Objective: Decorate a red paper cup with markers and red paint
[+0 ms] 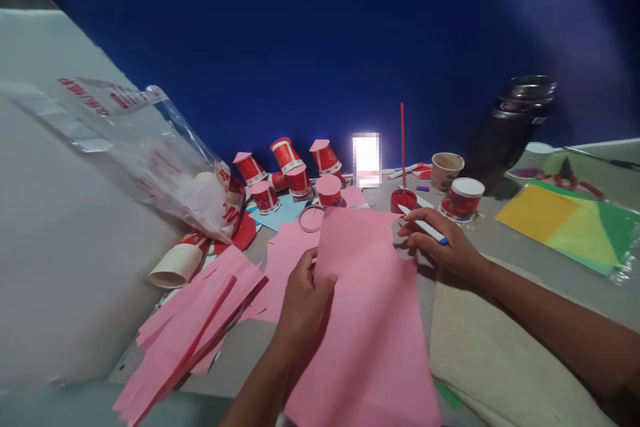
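Observation:
My left hand (306,293) grips the left edge of a large pink paper sheet (375,320), thumb on top and fingers behind. The sheet's upper right edge has a curved piece cut out of it. Beside that notch, my right hand (447,243) is closed around a white marker (423,223) with a blue end. A round red container (403,200) with a thin red stick (403,140) upright in it stands just beyond the marker. Behind the sheet are a tape roll (311,219) and a red paper cup with a round pink top (329,190).
Several red paper cups (265,200) with pink tops cluster at the back. Pink paper strips (190,333) and a clear plastic bag (170,147) lie left. On the right are a dark bottle (505,133), a beige cloth (480,327) and a packet of coloured sheets (570,223).

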`<state>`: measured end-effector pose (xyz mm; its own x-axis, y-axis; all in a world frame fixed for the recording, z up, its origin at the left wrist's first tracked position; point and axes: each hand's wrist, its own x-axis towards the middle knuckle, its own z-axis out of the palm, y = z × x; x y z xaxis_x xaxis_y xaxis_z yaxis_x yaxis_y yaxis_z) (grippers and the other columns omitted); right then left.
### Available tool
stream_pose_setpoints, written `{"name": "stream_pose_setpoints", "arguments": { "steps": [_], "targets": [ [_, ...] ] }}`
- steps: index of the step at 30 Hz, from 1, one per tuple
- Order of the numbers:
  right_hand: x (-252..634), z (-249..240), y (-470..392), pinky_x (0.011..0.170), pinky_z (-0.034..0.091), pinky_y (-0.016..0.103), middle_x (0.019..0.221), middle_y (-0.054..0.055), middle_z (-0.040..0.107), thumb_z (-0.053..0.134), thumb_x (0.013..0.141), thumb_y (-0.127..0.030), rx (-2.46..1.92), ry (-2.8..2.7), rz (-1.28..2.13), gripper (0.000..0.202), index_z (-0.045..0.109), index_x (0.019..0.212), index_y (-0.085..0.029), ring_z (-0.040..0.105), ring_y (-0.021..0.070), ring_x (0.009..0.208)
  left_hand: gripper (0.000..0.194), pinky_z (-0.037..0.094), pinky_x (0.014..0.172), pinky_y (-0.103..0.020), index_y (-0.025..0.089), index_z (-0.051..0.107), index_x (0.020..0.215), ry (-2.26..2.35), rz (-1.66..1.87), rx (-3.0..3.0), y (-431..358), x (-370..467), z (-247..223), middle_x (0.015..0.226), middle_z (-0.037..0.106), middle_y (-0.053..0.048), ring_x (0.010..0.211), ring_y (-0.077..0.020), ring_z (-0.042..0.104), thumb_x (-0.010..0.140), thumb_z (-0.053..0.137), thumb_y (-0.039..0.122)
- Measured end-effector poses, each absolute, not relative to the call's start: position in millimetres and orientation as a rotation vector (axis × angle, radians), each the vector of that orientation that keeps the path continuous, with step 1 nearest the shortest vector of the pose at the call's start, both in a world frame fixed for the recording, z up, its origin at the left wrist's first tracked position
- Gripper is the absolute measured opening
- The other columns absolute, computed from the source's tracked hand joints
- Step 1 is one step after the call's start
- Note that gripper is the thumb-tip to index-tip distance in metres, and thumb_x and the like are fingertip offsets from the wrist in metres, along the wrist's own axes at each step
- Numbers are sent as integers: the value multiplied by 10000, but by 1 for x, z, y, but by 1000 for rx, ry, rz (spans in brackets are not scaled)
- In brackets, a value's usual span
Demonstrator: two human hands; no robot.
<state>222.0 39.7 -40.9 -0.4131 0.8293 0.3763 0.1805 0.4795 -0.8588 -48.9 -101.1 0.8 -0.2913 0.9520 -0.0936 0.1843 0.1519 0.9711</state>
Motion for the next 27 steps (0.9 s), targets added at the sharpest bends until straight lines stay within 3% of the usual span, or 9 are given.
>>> {"name": "stream_pose_setpoints", "arguments": {
  "steps": [4, 10, 16, 19, 24, 27],
  "targets": [
    [220, -37, 31, 758, 606, 367, 981, 47, 783, 790, 886, -474, -917, -1765, 1232, 329, 651, 1089, -255, 746, 242, 855, 423, 602, 891, -370, 182, 660, 1231, 1624, 1267, 1121, -88, -48, -1, 1235, 778, -134, 1047, -267, 763, 816, 672, 261],
    [219, -35, 20, 559, 498, 276, 815, 10, 701, 859, 811, -542, -1005, -1669, 1491, 414, 658, 1006, -237, 610, 158, 634, 393, 574, 914, -332, 181, 685, 1197, 1672, 1246, 1204, -82, -56, -4, 1210, 774, -94, 1072, -237, 740, 810, 617, 211],
    [221, -39, 22, 540, 476, 281, 778, 8, 683, 822, 850, -528, -1033, -1836, 1311, 358, 664, 992, -240, 590, 160, 612, 250, 527, 727, -272, 179, 722, 1042, 1818, 1005, 1334, -80, -73, 5, 970, 774, -31, 850, -192, 706, 843, 587, 249],
    [223, -42, 25, 558, 489, 295, 764, 3, 671, 769, 892, -503, -1017, -1965, 1196, 298, 664, 995, -244, 599, 172, 628, 184, 500, 721, -295, 189, 732, 922, 1958, 798, 1423, -76, -100, 16, 892, 762, -35, 828, -211, 694, 881, 599, 309],
    [221, -44, 28, 533, 464, 285, 698, -28, 630, 637, 976, -443, -943, -2103, 1171, 200, 643, 1001, -244, 584, 161, 571, 297, 498, 863, -370, 157, 691, 1080, 2386, 532, 1435, -51, -153, 20, 1257, 699, -165, 1091, -306, 678, 866, 678, 362],
    [219, -44, 31, 561, 473, 285, 751, -16, 668, 632, 961, -365, -783, -2251, 1057, 146, 651, 1030, -238, 604, 160, 590, 408, 507, 837, -383, 144, 666, 1093, 2505, 367, 1405, -32, -171, 10, 1305, 657, -200, 1097, -339, 686, 844, 728, 461]
  ]
}}
